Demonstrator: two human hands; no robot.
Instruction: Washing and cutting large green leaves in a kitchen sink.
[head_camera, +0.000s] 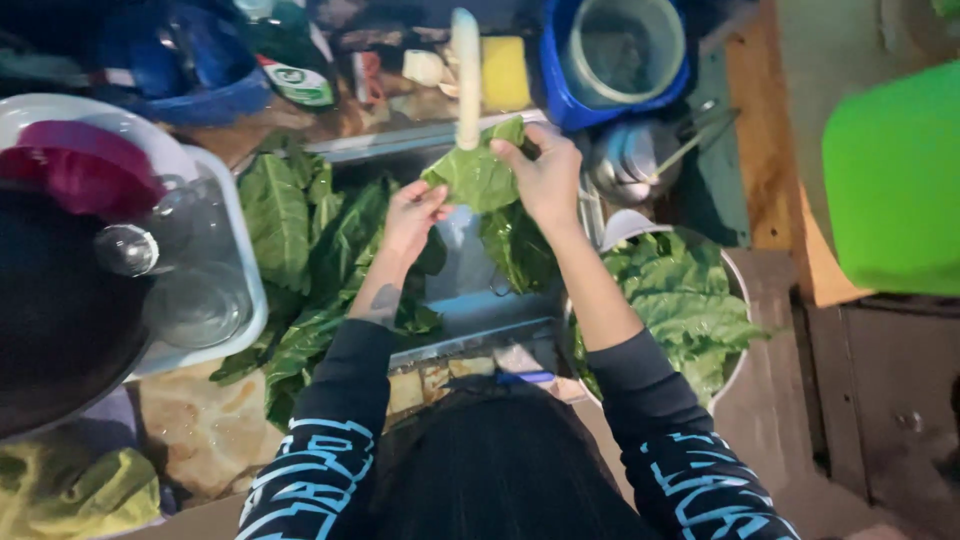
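Both my hands hold one large green leaf (478, 178) over a metal sink (470, 272), just under a pale tap spout (466, 75). My left hand (412, 218) grips the leaf's lower left edge. My right hand (545, 178) pinches its upper right edge. More green leaves (310, 250) lie heaped across the left side of the sink. At my right elbow stands a metal bowl (735, 268) filled with leaves (680, 300).
A white tub (240, 250) at left holds glasses, a dark pan and a magenta bowl. Behind the sink are a yellow sponge (505, 70), a blue bucket (560, 95) and a metal kettle (625, 165). A bright green container (890, 180) stands at the right.
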